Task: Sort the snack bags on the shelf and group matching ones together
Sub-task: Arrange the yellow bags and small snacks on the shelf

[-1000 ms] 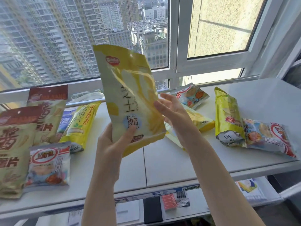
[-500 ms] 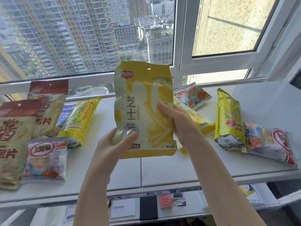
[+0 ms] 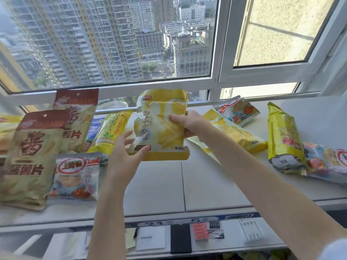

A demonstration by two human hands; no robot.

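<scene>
A yellow-and-white fries bag (image 3: 163,126) is held upright over the middle of the white shelf (image 3: 159,188). My left hand (image 3: 125,152) grips its lower left corner and my right hand (image 3: 187,123) holds its right side. A matching yellow bag (image 3: 236,134) lies flat just right of it. Two tan bags with dark red tops (image 3: 35,158) (image 3: 77,117) lie at the left beside a small white-and-red bag (image 3: 75,175) and a long yellow bag (image 3: 110,132). At the right lie a yellow-green bag (image 3: 283,139) and two small colourful bags (image 3: 326,162) (image 3: 236,109).
A window frame (image 3: 216,83) and a metal rail (image 3: 253,99) run along the shelf's back edge. A blue bag (image 3: 93,128) peeks out under the long yellow one. A lower shelf (image 3: 232,239) holds papers, a black item and a red box.
The fries bag has come down and away from me toward the shelf. My right hand has closed onto its right side, and the view has tilted a little.
</scene>
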